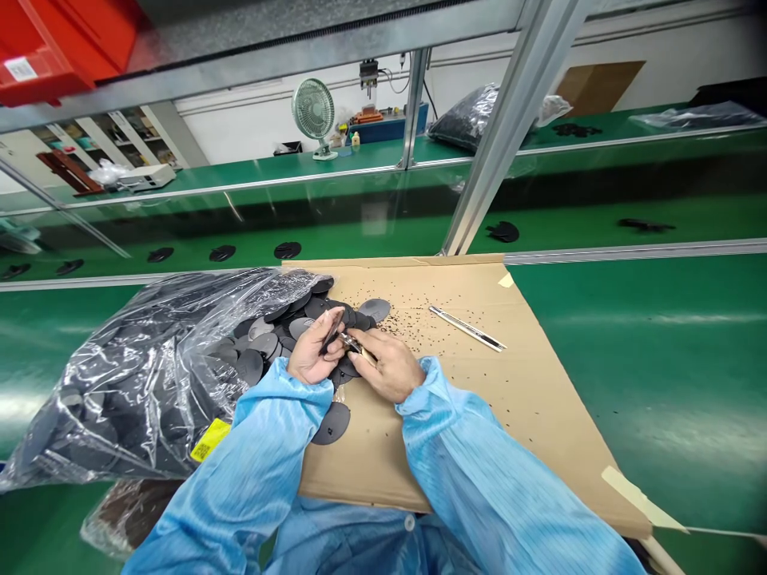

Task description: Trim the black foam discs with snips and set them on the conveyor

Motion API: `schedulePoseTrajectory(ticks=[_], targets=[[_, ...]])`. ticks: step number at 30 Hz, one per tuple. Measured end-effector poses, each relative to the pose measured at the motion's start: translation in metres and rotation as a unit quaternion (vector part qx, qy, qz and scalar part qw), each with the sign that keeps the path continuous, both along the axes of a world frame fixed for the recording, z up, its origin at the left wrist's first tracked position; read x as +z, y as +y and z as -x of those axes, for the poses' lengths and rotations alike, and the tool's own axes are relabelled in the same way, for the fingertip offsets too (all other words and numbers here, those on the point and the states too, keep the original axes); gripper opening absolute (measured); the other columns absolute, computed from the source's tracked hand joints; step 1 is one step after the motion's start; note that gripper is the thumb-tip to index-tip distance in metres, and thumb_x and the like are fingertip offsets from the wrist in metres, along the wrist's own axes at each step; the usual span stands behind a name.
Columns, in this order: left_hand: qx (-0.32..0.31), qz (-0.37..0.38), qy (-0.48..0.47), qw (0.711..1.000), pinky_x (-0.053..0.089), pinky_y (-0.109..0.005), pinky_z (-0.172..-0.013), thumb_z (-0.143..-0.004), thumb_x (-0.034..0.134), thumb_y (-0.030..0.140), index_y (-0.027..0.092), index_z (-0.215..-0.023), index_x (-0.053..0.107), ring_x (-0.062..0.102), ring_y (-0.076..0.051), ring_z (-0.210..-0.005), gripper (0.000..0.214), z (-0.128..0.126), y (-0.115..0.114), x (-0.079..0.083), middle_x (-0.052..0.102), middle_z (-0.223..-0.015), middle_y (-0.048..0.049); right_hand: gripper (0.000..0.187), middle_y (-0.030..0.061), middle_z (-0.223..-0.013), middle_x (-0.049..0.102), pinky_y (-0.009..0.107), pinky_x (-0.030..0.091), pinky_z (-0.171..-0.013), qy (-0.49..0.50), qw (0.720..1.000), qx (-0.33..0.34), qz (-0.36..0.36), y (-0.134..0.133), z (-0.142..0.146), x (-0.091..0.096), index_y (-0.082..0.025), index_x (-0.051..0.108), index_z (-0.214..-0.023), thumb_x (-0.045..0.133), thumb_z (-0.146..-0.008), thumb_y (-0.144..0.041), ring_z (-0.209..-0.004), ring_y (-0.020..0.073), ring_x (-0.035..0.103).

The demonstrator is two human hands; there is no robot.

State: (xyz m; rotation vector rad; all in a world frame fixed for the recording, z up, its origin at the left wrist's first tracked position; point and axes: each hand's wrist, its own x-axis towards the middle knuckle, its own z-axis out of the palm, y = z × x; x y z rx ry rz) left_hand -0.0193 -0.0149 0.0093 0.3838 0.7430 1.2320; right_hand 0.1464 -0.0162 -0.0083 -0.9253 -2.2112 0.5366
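Note:
My left hand (311, 353) is closed on a thin black plastic disc (332, 332), tilted nearly edge-on. In my right hand (391, 366) is a pair of small metal nippers (362, 349), its head against or close to the disc's edge; whether the jaws touch it I cannot tell. Beneath and behind both hands spreads a heap of similar black discs (264, 343), spilling from the mouth of a clear plastic bag (137, 375). One loose disc (333, 423) lies nearer to me, below my left hand. Tiny black scraps (413, 323) are scattered to the right.
A cardboard sheet (479, 415) covers part of the green table (671, 343). A slim cutter knife (467, 328) lies on it. Beyond, a slanting metal post (509, 136) rises, and several discs sit on a green strip (371, 231). A red bin (65, 48) stands overhead.

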Motion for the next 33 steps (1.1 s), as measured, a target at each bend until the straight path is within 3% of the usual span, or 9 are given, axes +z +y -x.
schedulePoseTrajectory(ticks=[18, 25, 29, 33], targets=[[-0.056, -0.052, 0.073, 0.994, 0.021, -0.013, -0.03, -0.074, 0.075, 0.028, 0.014, -0.098, 0.065, 0.032, -0.001, -0.035, 0.03, 0.004, -0.001, -0.008, 0.048, -0.061, 0.0035, 0.033, 0.0053, -0.091, 0.067, 0.03, 0.049, -0.076, -0.052, 0.995, 0.081, 0.034, 0.006, -0.011, 0.013, -0.022, 0.064, -0.117, 0.053, -0.086, -0.021, -0.082, 0.02, 0.063], [-0.06, -0.037, 0.058, 0.996, 0.023, -0.012, -0.031, -0.076, 0.073, 0.027, 0.013, -0.1, 0.065, 0.033, 0.0, -0.038, 0.029, 0.004, -0.002, -0.007, 0.049, -0.067, 0.0028, 0.03, 0.0056, -0.088, 0.067, 0.03, 0.049, -0.075, -0.041, 0.995, 0.077, 0.039, 0.006, -0.009, 0.011, -0.02, 0.066, -0.112, 0.054, -0.085, -0.019, -0.079, 0.0199, 0.063], [-0.021, -0.012, 0.021, 1.0, 0.023, -0.011, -0.032, -0.08, 0.07, 0.026, 0.014, -0.097, 0.063, 0.035, -0.001, -0.04, 0.022, 0.001, 0.001, -0.003, 0.05, -0.067, 0.0028, 0.026, 0.0048, -0.092, 0.066, 0.03, 0.048, -0.077, 0.036, 0.998, 0.009, 0.049, 0.005, -0.006, 0.008, -0.021, 0.064, -0.111, 0.054, -0.087, -0.021, -0.082, 0.0192, 0.062], [0.116, 0.01, -0.001, 0.993, 0.039, -0.014, -0.043, -0.08, 0.071, 0.029, 0.017, -0.092, 0.06, 0.052, -0.005, -0.051, 0.02, 0.0, 0.005, -0.002, 0.055, -0.067, 0.0029, 0.038, 0.0071, -0.106, 0.064, 0.035, 0.046, -0.087, 0.026, 0.995, -0.06, 0.071, 0.008, -0.007, 0.006, -0.019, 0.058, -0.114, 0.065, -0.077, -0.014, -0.099, 0.0231, 0.059]])
